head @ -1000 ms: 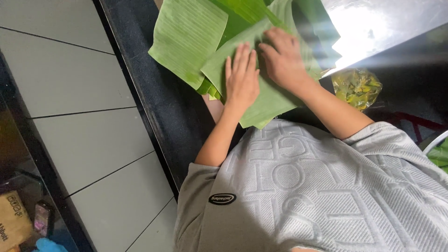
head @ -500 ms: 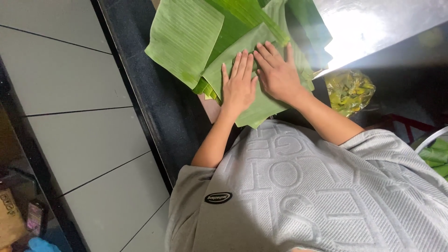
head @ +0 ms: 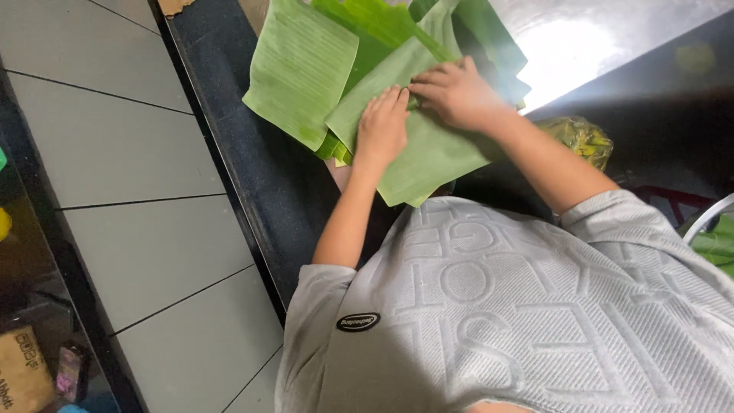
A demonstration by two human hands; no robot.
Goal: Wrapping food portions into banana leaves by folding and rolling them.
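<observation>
both flat and spread, the left hand [head: 382, 126] and right hand [head: 455, 92] press side by side on the top banana leaf [head: 428, 153] overhanging the dark table [head: 252, 153] edge.

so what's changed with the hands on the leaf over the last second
The right hand slid across the top banana leaf piece toward the left hand; they were apart, and now lie side by side, fingertips almost touching. Both are flat on the leaf, gripping nothing. The leaf stack on the dark counter looks unchanged.
</observation>
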